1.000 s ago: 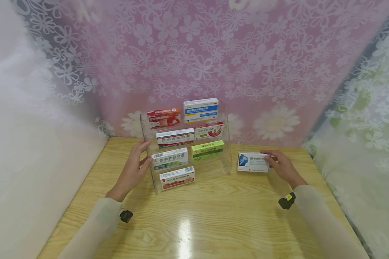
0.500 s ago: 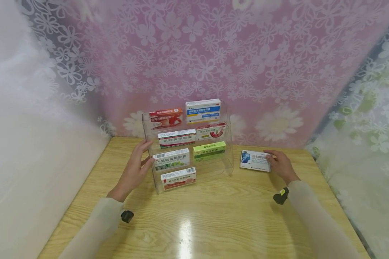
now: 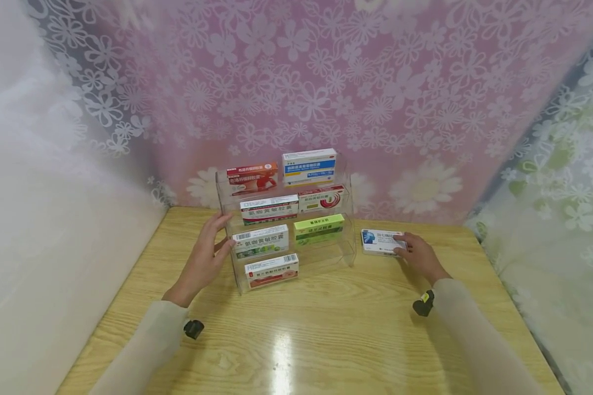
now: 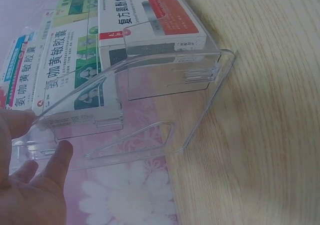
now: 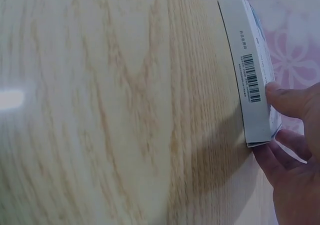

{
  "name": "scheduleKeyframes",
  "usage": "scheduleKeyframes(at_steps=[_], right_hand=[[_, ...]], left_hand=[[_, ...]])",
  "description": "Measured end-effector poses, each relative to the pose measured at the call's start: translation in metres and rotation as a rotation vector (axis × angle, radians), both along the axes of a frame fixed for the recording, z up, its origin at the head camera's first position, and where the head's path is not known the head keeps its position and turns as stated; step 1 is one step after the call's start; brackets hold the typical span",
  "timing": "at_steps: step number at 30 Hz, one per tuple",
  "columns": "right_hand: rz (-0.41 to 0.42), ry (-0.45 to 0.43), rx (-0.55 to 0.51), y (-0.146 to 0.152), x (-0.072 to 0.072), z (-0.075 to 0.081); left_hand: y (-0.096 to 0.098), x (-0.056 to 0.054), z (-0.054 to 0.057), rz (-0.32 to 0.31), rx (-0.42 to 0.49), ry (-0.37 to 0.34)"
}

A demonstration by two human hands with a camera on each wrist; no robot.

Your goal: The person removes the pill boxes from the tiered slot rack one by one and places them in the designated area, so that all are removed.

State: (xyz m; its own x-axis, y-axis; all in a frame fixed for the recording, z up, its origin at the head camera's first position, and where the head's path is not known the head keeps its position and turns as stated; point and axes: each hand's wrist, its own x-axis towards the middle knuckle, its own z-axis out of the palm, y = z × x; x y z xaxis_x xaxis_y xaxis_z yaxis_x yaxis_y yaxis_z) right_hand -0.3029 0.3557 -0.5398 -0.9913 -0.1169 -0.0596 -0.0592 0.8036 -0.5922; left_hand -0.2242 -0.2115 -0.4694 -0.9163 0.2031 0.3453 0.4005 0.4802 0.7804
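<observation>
A clear tiered display rack (image 3: pixel 326 257) stands on the table with medicine boxes on its steps. My left hand (image 3: pixel 203 258) holds the rack's left side, thumb at the front edge and fingers along the outer face in the left wrist view. At the rack's right, my right hand (image 3: pixel 421 257) grips a white medicine box (image 3: pixel 377 241) with a blue head picture by its right end. Its thumb (image 5: pixel 287 99) lies on the printed face, and the other fingers are partly hidden behind the box. The box's barcoded long side (image 5: pixel 247 75) faces the right wrist camera, low over the wood.
On the rack are a red box (image 3: pixel 252 178), a white-and-blue box (image 3: pixel 309 169), a green box (image 3: pixel 319 229), a red-and-white box (image 3: pixel 272 271) at the bottom left, and several others. A pink flowered cloth (image 3: pixel 306 82) hangs behind the wooden table (image 3: pixel 326 334).
The white box in my right hand has tipped back from facing me to lying flatter, and has shifted slightly left. My left hand stays at the rack's side.
</observation>
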Motion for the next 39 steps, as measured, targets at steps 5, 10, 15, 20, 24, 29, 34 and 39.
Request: scheduleKeyframes(at_steps=[5,10,15,20,24,29,34,39], right_hand=[[-0.006,0.027,-0.019,-0.001,0.001,-0.002],[0.005,0.077,0.013,-0.004,0.003,-0.002],[0.030,0.305,0.021,-0.027,0.012,0.009],[0.061,0.516,-0.083,-0.072,0.023,0.034],[0.104,0.536,-0.164,-0.103,0.031,0.046],[0.219,0.484,-0.230,-0.140,0.042,0.051],[0.326,0.390,-0.239,-0.173,0.054,0.046],[0.412,0.312,-0.240,-0.199,0.058,0.034]], left_hand=[[0.000,0.000,-0.002,-0.007,0.001,-0.002],[-0.002,-0.003,-0.006,-0.004,-0.005,0.018],[-0.004,-0.001,-0.005,-0.007,-0.006,0.011],[-0.005,0.000,-0.003,0.005,-0.013,0.001],[-0.002,-0.001,-0.004,-0.001,-0.009,0.010],[0.000,0.000,-0.004,-0.005,-0.007,0.006],[0.000,0.001,-0.003,0.000,-0.005,0.002],[0.000,0.001,-0.003,0.011,-0.005,0.002]])
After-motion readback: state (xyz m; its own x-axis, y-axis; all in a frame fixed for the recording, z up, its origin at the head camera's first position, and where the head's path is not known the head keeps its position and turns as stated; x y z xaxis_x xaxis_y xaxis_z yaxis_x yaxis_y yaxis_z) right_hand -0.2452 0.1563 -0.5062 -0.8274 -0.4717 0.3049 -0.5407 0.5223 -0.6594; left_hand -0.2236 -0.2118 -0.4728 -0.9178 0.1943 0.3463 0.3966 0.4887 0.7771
